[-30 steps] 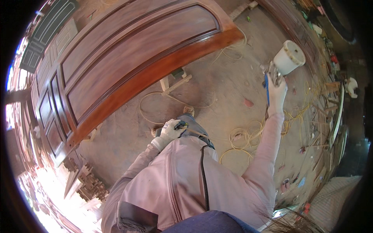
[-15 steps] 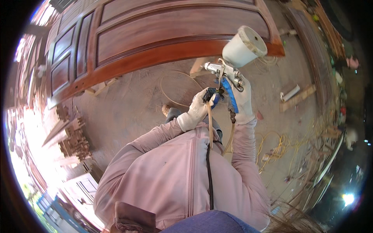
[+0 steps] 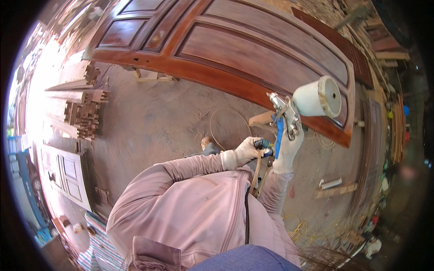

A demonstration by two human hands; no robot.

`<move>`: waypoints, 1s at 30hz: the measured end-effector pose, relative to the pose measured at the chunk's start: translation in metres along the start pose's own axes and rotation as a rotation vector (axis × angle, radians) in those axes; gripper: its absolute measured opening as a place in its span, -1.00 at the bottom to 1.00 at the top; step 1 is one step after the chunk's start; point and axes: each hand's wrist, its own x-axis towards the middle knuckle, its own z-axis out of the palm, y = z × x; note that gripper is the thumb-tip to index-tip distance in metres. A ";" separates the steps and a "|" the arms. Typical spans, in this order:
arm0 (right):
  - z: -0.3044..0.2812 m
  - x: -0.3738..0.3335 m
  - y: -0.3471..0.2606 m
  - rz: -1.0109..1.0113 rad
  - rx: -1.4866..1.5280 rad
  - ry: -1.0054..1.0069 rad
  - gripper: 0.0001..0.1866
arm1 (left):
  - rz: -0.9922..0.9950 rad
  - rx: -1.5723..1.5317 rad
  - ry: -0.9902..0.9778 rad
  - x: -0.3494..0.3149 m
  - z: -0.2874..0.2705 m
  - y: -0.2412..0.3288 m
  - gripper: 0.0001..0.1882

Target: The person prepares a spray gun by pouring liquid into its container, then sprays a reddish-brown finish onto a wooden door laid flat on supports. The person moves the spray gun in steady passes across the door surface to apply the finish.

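Observation:
My right hand (image 3: 288, 151), in a white glove, is wrapped round the blue-covered handle of a silver spray gun (image 3: 285, 108). A white paint cup (image 3: 314, 98) with a stained rim is mounted on the gun and tilts to the right. Close beside the handle, my gloved left hand (image 3: 244, 151) is closed on a dark and blue hose piece (image 3: 264, 145), whose exact kind I cannot make out. From it a tan hose (image 3: 257, 168) runs down toward my jacket. Ahead, a reddish-brown panelled wooden door (image 3: 244, 56) lies raised off the floor; the cup overlaps its near edge in view.
Wooden supports (image 3: 262, 119) stand under the door. A stack of cut timber (image 3: 81, 108) lies on the left, above a white panelled door (image 3: 68, 174). Yellow hose (image 3: 296, 228) is coiled at the lower right, near a board (image 3: 335, 190) with a white tube (image 3: 330, 183).
The view has turned, so the door now slants down to the right. Both hands and the spray gun sit farther right and lower in the picture, with the cup tipped more sideways.

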 end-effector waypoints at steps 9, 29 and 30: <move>0.002 0.004 -0.016 0.183 0.251 -0.134 -0.56 | 0.038 0.093 0.091 -0.001 0.015 0.001 -0.87; -0.016 0.104 -0.008 0.056 0.023 -0.262 -0.57 | -0.069 1.296 0.011 -0.046 -0.036 0.147 -0.71; -0.011 0.115 -0.009 0.092 -0.021 -0.240 -0.59 | -0.174 1.106 -0.082 -0.056 -0.040 0.175 -0.78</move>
